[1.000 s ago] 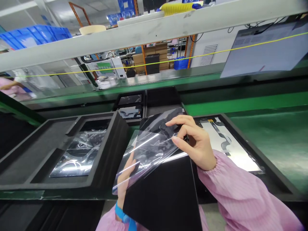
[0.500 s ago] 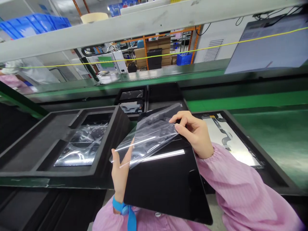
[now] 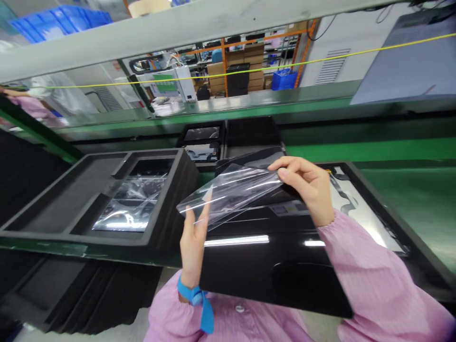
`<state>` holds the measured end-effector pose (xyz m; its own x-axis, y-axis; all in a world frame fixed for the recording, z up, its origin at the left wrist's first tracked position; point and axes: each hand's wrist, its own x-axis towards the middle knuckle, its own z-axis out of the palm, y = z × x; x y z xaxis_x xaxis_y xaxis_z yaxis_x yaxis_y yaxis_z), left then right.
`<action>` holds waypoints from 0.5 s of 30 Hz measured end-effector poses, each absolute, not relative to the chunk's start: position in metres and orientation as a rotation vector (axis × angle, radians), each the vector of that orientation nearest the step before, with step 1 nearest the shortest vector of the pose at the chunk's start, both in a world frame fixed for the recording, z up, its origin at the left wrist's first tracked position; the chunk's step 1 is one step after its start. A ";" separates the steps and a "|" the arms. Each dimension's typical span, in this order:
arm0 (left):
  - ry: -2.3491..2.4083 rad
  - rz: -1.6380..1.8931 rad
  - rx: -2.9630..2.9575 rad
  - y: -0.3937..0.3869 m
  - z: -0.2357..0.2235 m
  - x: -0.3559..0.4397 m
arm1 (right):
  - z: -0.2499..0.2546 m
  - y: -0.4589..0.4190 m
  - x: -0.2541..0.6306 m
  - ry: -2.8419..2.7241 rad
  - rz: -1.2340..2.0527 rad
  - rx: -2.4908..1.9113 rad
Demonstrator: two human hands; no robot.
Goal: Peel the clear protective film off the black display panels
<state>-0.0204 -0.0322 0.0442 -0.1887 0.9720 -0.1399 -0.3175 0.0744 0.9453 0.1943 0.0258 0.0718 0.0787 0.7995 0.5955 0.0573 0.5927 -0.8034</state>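
A glossy black screen panel (image 3: 263,280) is tilted up in front of me, reflecting white light strips. My left hand (image 3: 194,242) grips it by its left edge, with a blue wrist strap (image 3: 195,295) on the wrist. Over the panel's upper part lies a clear plastic film (image 3: 231,190), partly lifted and curled, its left corner by my left thumb. My right hand (image 3: 306,185) pinches the film's right end between thumb and index finger. The other fingers of that hand are folded, and the left fingers behind the panel are hidden.
On the left stands a black foam tray (image 3: 146,237) with a film-wrapped screen (image 3: 128,204). Another tray (image 3: 423,266) on the right holds a white-backed display (image 3: 356,209) with a flex cable. Smaller trays (image 3: 224,137) sit behind. A yellow cord (image 3: 228,74) crosses ahead.
The panel, film and both hands sit further right in view, as the camera's view has shifted. The film's right end remains pinched, and its folds have changed shape.
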 end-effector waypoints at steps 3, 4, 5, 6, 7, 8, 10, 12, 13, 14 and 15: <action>1.059 1.451 0.673 -0.037 0.052 -0.011 | 0.074 0.031 0.205 -1.373 0.661 -0.808; 1.032 1.463 0.642 -0.038 0.054 -0.008 | 0.075 0.033 0.208 -1.372 0.669 -0.814; 1.006 1.474 0.619 -0.040 0.056 -0.005 | 0.076 0.034 0.211 -1.368 0.669 -0.826; 0.975 1.482 0.601 -0.041 0.058 -0.002 | 0.078 0.034 0.212 -1.360 0.655 -0.837; 0.934 1.486 0.587 -0.042 0.060 0.000 | 0.080 0.033 0.213 -1.355 0.647 -0.860; 0.881 1.479 0.577 -0.043 0.062 0.002 | 0.082 0.031 0.213 -1.348 0.637 -0.890; 0.761 1.435 0.553 -0.045 0.067 0.004 | 0.085 0.028 0.213 -1.319 0.602 -0.945; 0.682 1.387 0.535 -0.046 0.070 0.005 | 0.083 0.028 0.218 -1.322 0.577 -0.972; 0.668 1.379 0.541 -0.046 0.070 0.005 | 0.081 0.030 0.222 -1.346 0.570 -0.968; 0.666 1.378 0.554 -0.045 0.070 0.004 | 0.079 0.032 0.226 -1.373 0.564 -0.942; 0.672 1.374 0.572 -0.045 0.069 0.004 | 0.076 0.035 0.231 -1.407 0.563 -0.912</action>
